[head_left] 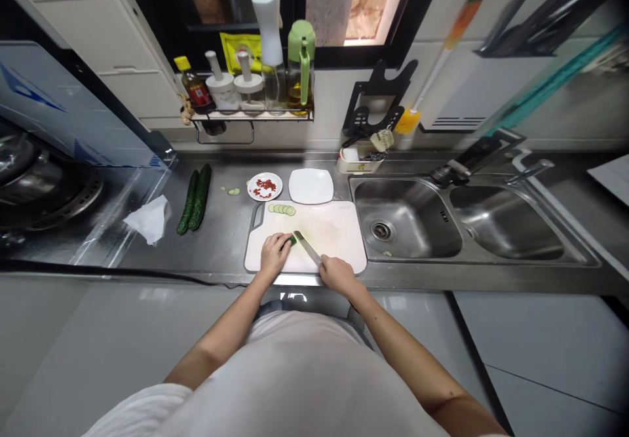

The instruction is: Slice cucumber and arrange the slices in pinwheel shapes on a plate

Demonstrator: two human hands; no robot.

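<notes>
A white cutting board (339, 237) lies on the steel counter in front of me. My left hand (275, 253) is closed on a short piece of cucumber (293, 240) at the board's left half. The handle of a knife is in my right hand (337, 272); its blade (308, 249) points up and left, with the tip beside the cucumber piece. Several thin cucumber slices (282, 209) lie overlapped in a row near the board's upper left corner. Most of the held cucumber is hidden under my left fingers.
Behind the board are a plate with red pieces (265, 187) and a white square plate (311, 186). Two whole cucumbers (194, 200) and a crumpled white tissue (149, 219) lie at left. A double sink (407, 217) is at right. Bottles stand on a wall rack (253, 116).
</notes>
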